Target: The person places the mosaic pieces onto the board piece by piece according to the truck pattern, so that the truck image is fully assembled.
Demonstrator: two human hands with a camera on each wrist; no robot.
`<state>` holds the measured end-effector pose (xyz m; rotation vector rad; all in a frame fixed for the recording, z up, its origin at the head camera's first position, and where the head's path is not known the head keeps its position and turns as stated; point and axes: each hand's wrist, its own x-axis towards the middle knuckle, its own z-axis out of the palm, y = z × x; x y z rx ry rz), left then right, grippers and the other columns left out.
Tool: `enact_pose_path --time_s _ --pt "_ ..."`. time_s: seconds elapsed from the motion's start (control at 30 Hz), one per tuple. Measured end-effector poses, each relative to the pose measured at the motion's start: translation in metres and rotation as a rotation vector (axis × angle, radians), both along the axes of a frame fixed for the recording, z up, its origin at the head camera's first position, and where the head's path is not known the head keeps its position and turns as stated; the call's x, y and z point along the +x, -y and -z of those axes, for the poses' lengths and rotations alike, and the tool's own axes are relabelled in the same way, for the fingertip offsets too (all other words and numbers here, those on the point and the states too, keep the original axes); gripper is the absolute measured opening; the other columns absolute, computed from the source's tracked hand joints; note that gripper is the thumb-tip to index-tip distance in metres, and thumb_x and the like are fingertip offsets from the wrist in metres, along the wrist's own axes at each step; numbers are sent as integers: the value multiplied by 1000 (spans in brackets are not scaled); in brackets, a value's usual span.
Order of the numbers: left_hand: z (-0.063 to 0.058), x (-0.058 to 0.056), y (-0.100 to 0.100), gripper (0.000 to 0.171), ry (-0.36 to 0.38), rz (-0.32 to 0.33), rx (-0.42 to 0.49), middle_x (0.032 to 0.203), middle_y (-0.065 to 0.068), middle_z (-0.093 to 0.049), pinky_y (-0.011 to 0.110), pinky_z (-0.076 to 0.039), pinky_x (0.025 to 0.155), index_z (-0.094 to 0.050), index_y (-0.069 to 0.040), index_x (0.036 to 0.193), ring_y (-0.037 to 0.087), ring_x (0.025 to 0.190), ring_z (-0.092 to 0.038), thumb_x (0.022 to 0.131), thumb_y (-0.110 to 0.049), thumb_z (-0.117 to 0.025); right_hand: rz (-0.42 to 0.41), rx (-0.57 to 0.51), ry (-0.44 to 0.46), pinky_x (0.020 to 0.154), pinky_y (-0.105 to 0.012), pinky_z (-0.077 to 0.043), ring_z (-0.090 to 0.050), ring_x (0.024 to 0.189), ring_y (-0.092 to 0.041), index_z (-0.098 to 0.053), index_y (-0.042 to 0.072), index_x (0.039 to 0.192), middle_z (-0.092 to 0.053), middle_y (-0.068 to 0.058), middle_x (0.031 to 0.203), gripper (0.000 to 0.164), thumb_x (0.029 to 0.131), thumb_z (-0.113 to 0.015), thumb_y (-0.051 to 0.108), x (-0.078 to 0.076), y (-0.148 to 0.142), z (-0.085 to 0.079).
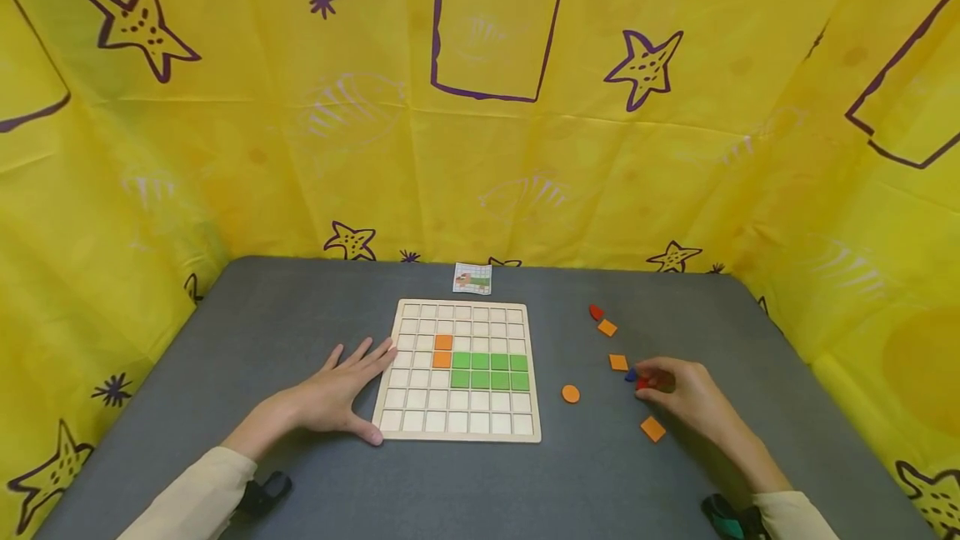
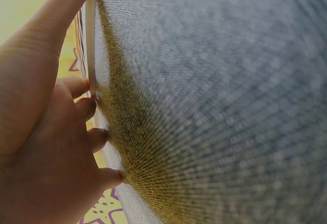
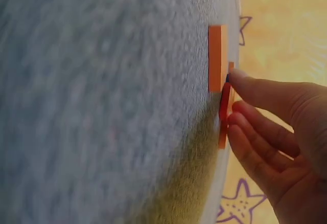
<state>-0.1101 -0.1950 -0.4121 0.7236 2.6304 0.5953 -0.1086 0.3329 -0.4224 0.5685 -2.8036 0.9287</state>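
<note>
In the head view, a light wooden grid board [image 1: 480, 422] lies on the dark table. Two rows of green squares [image 1: 498, 379] fill cells at its right side, with two orange squares [image 1: 443, 342] stacked just left of them. My left hand [image 1: 330, 398] rests along the board's left edge, fingers spread and thumb at the near corner. To the right of the board, my right hand [image 1: 690, 398] pinches a small red piece [image 1: 642, 383] between thumb and fingertips, close over the table. A small blue piece [image 1: 631, 375] shows right at these fingertips, partly hidden.
A small picture card [image 1: 472, 279] lies beyond the board. Near the right hand lie an orange disc [image 1: 571, 394], several loose orange squares [image 1: 653, 429] and another red piece [image 1: 596, 312]. Yellow patterned cloth [image 1: 480, 148] hangs round the table's back and sides.
</note>
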Motion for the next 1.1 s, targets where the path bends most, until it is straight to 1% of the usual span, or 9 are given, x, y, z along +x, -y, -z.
enact_pose_path --time_s 0.1,0.27,0.47,0.57,0.63,0.77,0.83,0.93,1.1 --pt "0 0 0 125 1 -1 2 164 10 -8 69 4 110 -18 -8 157 42 148 -3 64 -65 -79 17 18 10 64 -24 -55 -66 73 -7 -73 2 102 -73 -3 90 29 75 -83 5 -1 3 -1" --pt "-1 0 0 125 -3 1 3 164 11 -8 69 4 110 -18 -7 157 42 148 -3 64 -65 -79 39 70 -2 66 -27 -55 -67 75 -12 -73 3 102 -73 -4 91 29 74 -83 3 -2 9 -3" --pt "0 0 0 125 -2 7 7 164 11 -8 69 4 109 -18 -7 157 43 148 -3 64 -65 -79 -43 93 4 75 -37 -56 -68 86 -21 -74 4 103 -73 -5 98 30 75 -80 -4 -4 15 -7" --pt "0 0 0 125 0 8 8 164 11 -8 70 4 109 -18 -7 157 43 148 -3 65 -65 -79 -57 97 -4 77 -40 -56 -68 88 -23 -74 5 102 -73 -4 98 32 74 -79 -8 -4 17 -7" --pt "0 0 0 125 2 5 8 164 12 -9 70 4 109 -19 -7 157 43 148 -3 64 -65 -79 -39 102 -9 78 -41 -56 -68 89 -23 -74 6 102 -73 -4 99 32 73 -80 -7 -3 18 -7" --pt "0 0 0 125 2 1 5 164 11 -9 69 4 110 -18 -7 157 42 148 -2 64 -64 -79 29 117 9 78 -40 -56 -69 89 -22 -75 8 101 -73 -3 98 27 75 -83 4 -1 20 -6" --pt "1 -1 0 125 2 0 3 164 11 -8 69 4 110 -18 -7 157 42 148 -3 64 -65 -79 59 115 22 76 -40 -56 -69 87 -21 -75 8 101 -73 -3 97 27 75 -83 6 0 21 -7" --pt "1 -1 0 125 1 -1 2 164 11 -8 68 4 110 -18 -8 157 42 148 -3 64 -65 -79 75 103 31 73 -38 -57 -69 84 -21 -74 6 101 -73 -5 96 26 77 -81 1 1 22 -8" --pt "0 0 0 125 -1 1 11 164 11 -8 68 4 110 -18 -7 157 42 148 -3 64 -64 -79 59 90 35 72 -37 -57 -69 84 -23 -73 3 103 -73 -7 97 28 77 -77 -7 1 22 -9"
